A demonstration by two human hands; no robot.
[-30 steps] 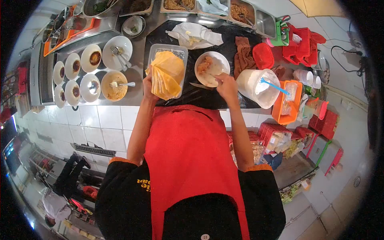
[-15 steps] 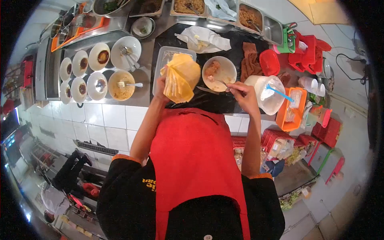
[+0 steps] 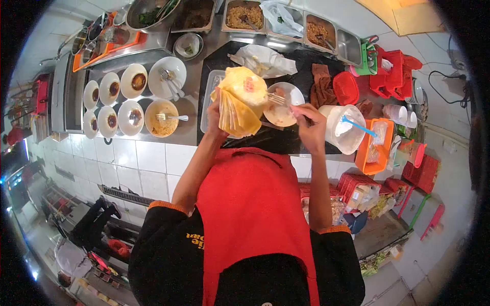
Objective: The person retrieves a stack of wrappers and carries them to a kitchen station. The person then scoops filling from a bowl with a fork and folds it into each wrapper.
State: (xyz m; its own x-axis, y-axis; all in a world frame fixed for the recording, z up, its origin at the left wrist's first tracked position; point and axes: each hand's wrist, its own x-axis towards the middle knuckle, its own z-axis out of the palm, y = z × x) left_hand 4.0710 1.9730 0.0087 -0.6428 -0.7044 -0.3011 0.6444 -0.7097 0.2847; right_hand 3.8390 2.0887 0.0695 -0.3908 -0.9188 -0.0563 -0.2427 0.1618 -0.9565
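Wrappers [image 3: 239, 113], fanned in a stack, sat gripped in a person's left hand [image 3: 216, 113] above a plastic tub [image 3: 216, 77] on the worktop [image 3: 189, 104], while the right hand [image 3: 311, 122] pinched a fork [image 3: 277, 98] near their edge, over a white bowl [image 3: 283, 120]. A single dab of reddish filling [image 3: 248, 84] was already down on the top wrapper [image 3: 236, 76], which lay spread open, not yet folded; the leaves beneath showed mostly their edges, with no filling to be made out among them. More filling appeared to be left in the bowl, partly hidden behind the fork; whether the tines carried any, or touched the wrapper, could not be told. To the left, six bowls [image 3: 127, 91] with dark sauce [image 3: 138, 81] stood in two rows
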